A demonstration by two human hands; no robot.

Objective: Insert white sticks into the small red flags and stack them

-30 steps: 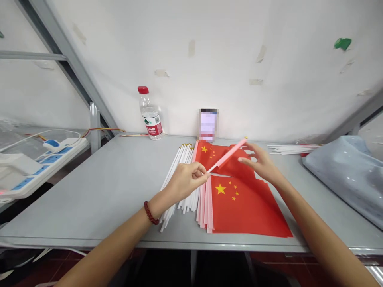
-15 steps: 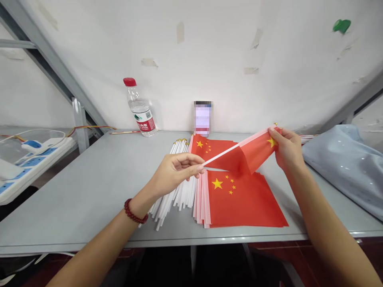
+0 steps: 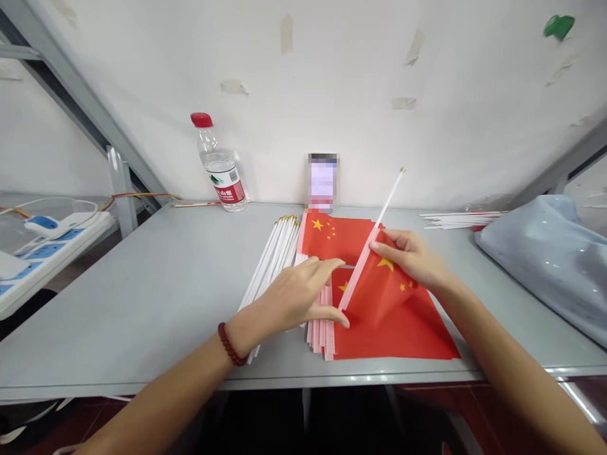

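Between the thumb and fingers of my right hand is the upper edge of a small red flag with yellow stars. A white stick with a gold tip runs in the flag's pale sleeve and sticks out above it, tilted up to the right. My left hand is open beside the sleeve's lower end, thumb and fingers apart. Under the held flag lies a stack of red flags, pale sleeves on the left. More flags lie behind them. A bundle of white sticks is partly hidden by my left hand.
A water bottle and a phone stand against the wall. Several white sticks lie at the back right of the grey table, beside a light blue bag. A power strip is at the left.
My right hand has moved left and down with the flag. The stick now stands out far above the sleeve. My left hand has let go of the stick and opened.
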